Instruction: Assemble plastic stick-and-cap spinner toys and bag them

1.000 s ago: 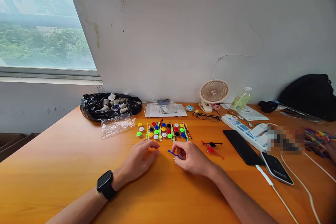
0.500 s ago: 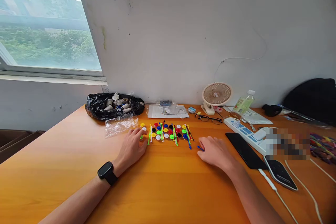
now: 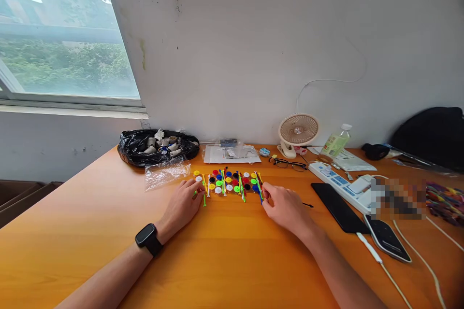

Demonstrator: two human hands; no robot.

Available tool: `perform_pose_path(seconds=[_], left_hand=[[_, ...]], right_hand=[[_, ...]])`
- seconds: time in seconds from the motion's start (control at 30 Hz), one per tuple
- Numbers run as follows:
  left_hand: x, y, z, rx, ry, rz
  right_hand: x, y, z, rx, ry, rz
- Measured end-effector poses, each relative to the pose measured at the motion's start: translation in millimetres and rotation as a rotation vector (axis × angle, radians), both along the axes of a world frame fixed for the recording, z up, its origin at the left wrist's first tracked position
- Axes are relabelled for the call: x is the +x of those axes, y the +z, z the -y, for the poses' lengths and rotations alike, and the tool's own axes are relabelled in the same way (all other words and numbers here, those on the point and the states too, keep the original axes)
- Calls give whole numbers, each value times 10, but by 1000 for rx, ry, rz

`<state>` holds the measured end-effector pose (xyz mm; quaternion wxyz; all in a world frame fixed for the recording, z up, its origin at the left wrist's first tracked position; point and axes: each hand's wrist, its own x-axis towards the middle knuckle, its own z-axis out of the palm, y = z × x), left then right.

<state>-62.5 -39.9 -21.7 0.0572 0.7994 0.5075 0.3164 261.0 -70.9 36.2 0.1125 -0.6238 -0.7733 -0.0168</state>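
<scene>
My left hand (image 3: 184,203) rests on the table with curled fingers, thumb and forefinger closed on a green plastic stick (image 3: 204,200) at the row's left end. My right hand (image 3: 286,208) is at the other end, its fingertips pinched around a blue plastic stick (image 3: 261,198); part of the stick is hidden. Between the hands lie several coloured plastic discs, among them a white disc (image 3: 229,188) and a red disc (image 3: 235,181). Thin sticks lie across them in groups, including a white stick (image 3: 208,188). A black stick (image 3: 308,205) shows beside my right wrist.
Behind the discs are a clear plastic bag (image 3: 165,174), a black bag (image 3: 132,152) of cardboard tubes, papers (image 3: 213,155) and glasses (image 3: 290,164). A fan (image 3: 299,130), a bottle (image 3: 335,145), a power strip (image 3: 337,182) and a phone (image 3: 339,208) stand or lie to the right.
My right hand has moved left to the row's right end, and the black stick now shows beside its wrist. At the left, the green stick has shifted slightly toward me.
</scene>
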Motion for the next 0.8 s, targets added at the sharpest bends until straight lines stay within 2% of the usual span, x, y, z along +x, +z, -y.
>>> perform_pose_path(seconds=[0.13,0.37,0.5,0.63,0.73,0.8], left_hand=[[-9,-19,-1,-8,-34,16],[9,21,12,-37,-45,252],[103,112,102,51,-94,317],[276,177,317,34,-277,332],[392,202,474,-61,-426,326],[438,212,535,-97,-481,329]], right_hand=[[-55,-21,21,8,48,-36],[-107,-38,41,-5,79,-100],[-177,-28,84,-33,173,-332],[-335,-84,161,-231,323,-687],[-475,-207,212,-481,412,-918],[-560,-309,229,-669,448,-1076]])
